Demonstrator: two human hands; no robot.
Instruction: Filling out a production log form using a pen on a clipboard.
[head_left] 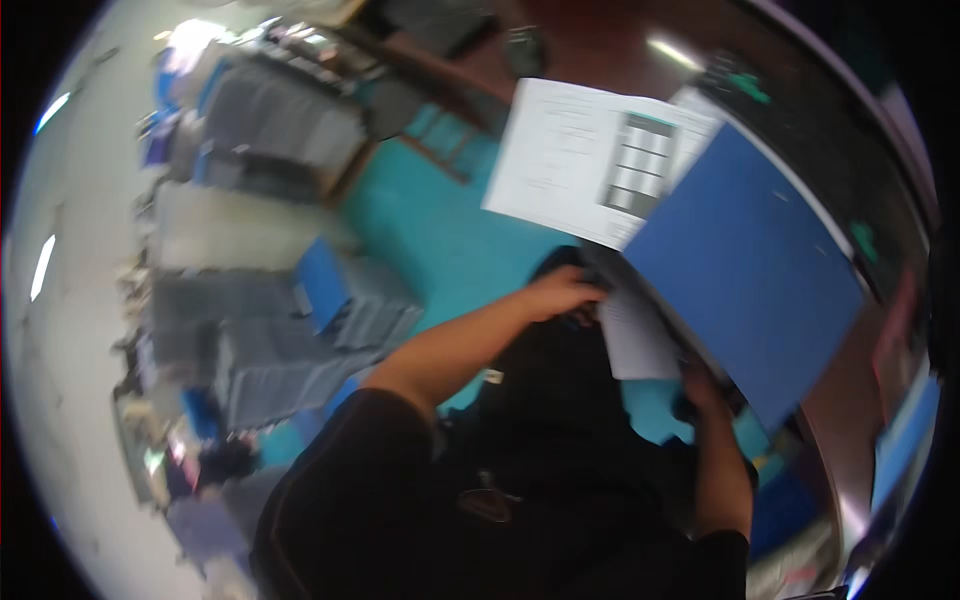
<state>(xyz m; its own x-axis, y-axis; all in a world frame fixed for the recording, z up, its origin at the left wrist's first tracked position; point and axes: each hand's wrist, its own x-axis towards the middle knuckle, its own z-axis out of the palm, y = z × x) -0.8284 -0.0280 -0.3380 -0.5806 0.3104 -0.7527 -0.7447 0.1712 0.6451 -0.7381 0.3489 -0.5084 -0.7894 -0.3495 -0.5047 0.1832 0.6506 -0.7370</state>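
A large flat blue sheet or board (750, 270) lies at the right on a dark table, over part of a printed white paper (560, 150) that bears a grid. My left hand (565, 294) is at the table's near edge, beside a dark strip, with its fingers curled in. What is in its fingers is too dark and blurred to tell. My right hand (705, 390) is low beside the near edge of the blue board. Its fingers are partly hidden and smeared. Between my hands a pale sheet (638, 335) hangs below the table edge.
Stacks of grey boards (280, 110) stand at the left, with a blue-sided stack (365, 300) nearer. The teal floor (420, 210) runs between them and the table. A dark mat (800, 150) with green items lies at the back right of the table.
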